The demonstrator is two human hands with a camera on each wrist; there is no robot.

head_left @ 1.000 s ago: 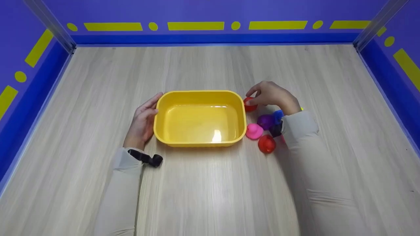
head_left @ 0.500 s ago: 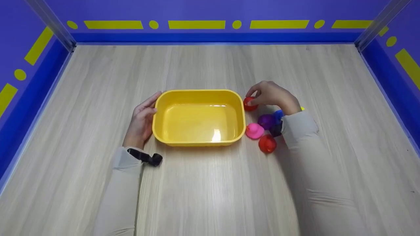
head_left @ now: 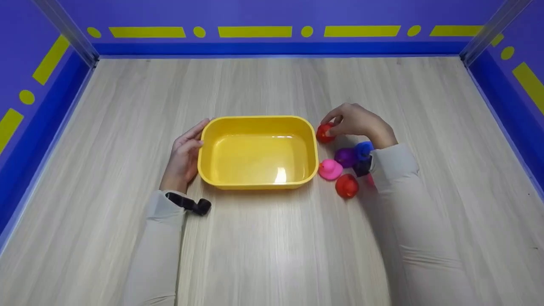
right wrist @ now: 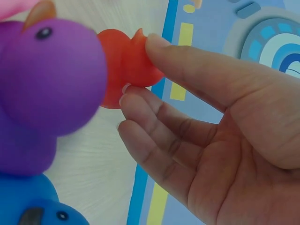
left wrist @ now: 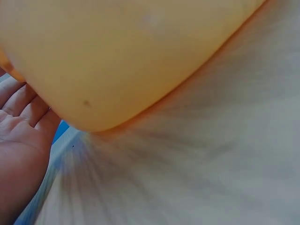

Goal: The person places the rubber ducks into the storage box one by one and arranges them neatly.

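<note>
A yellow plastic basin (head_left: 259, 186) stands on the wooden table with nothing inside. My left hand (head_left: 182, 157) rests against its left side, fingers extended along the outside and thumb by the rim; in the left wrist view the palm (left wrist: 21, 145) faces the basin's wall (left wrist: 117, 61). Just beyond the basin's right edge, my right hand (head_left: 361, 124) pinches a red rubber duck (head_left: 324, 133) between thumb and fingertips. The right wrist view has that duck (right wrist: 126, 65) partly behind a purple duck (right wrist: 51, 79).
Close to the basin's right side cluster a pink duck (head_left: 330, 169), a purple duck (head_left: 346, 157), a blue duck (head_left: 364, 149), a black one (head_left: 362, 167) and a second red duck (head_left: 347, 185). The right sleeve (head_left: 397, 163) partly covers this group. Blue-purple walls (head_left: 272, 49) border the table.
My right hand has moved slightly right, carrying the pinched red duck a little away from the basin's rim and turning it. My left hand stays at the basin.
</note>
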